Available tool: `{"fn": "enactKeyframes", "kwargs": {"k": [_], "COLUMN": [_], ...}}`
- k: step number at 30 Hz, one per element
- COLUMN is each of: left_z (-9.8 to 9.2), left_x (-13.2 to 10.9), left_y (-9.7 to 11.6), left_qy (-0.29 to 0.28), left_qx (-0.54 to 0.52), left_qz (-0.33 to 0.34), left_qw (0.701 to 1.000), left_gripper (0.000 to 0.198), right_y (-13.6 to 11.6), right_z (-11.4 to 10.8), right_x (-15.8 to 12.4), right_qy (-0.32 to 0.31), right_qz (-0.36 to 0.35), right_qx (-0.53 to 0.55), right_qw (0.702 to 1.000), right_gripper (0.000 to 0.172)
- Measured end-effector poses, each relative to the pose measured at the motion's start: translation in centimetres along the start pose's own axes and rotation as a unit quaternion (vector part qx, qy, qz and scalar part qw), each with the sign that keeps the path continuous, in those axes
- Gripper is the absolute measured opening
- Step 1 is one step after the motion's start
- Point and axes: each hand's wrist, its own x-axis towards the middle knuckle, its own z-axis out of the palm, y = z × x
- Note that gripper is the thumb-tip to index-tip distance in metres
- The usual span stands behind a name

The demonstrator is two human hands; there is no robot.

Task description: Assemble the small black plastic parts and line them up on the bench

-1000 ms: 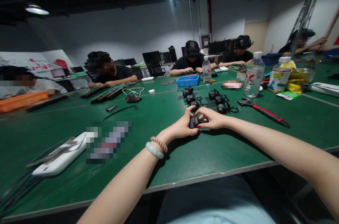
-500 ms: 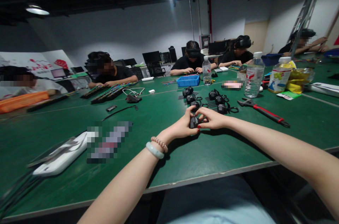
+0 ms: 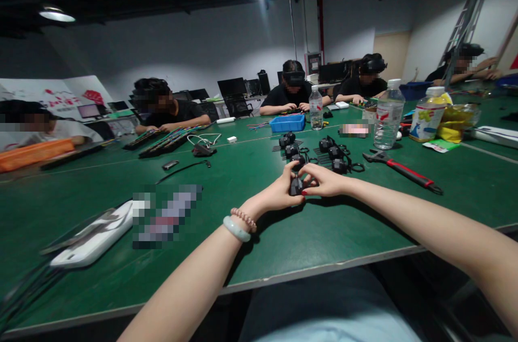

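Between my two hands is a small black plastic part [image 3: 296, 186], low over the green table [image 3: 259, 255]. My left hand [image 3: 280, 190] grips it from the left with fingers and thumb curled round it. From the right, my right hand [image 3: 322, 180] is closed on the same part, thumb near its lower edge. My fingers hide much of it. Just beyond lie several similar black parts [image 3: 335, 153] in two groups, with thin pins and black rings. Another black part [image 3: 298, 161] sits right behind my fingertips.
An adjustable wrench [image 3: 408, 173] with red-black handle lies to the right, near a water bottle [image 3: 389, 115] and a labelled bottle [image 3: 427, 115]. Farther back is a blue tray [image 3: 287, 123]. At left lies a white power strip [image 3: 97, 239]. Several people sit around the table.
Both hands stay in nearly the same place on the black part. Across the table, a person's head has tilted slightly.
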Motion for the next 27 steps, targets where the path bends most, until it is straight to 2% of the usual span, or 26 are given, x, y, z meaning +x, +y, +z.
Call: {"fn": "enactKeyframes", "kwargs": {"k": [27], "left_z": [-0.04], "left_x": [0.02], "left_y": [0.48], "left_qy": [-0.001], "left_qx": [0.019], "left_qz": [-0.024], "left_qw": [1.0], "left_gripper": [0.084], "right_y": [0.1], "right_z": [0.09], "right_x": [0.04], "right_qy": [0.004], "right_qz": [0.006], "right_qx": [0.002], "right_qw": [1.0], "right_gripper": [0.033]}}
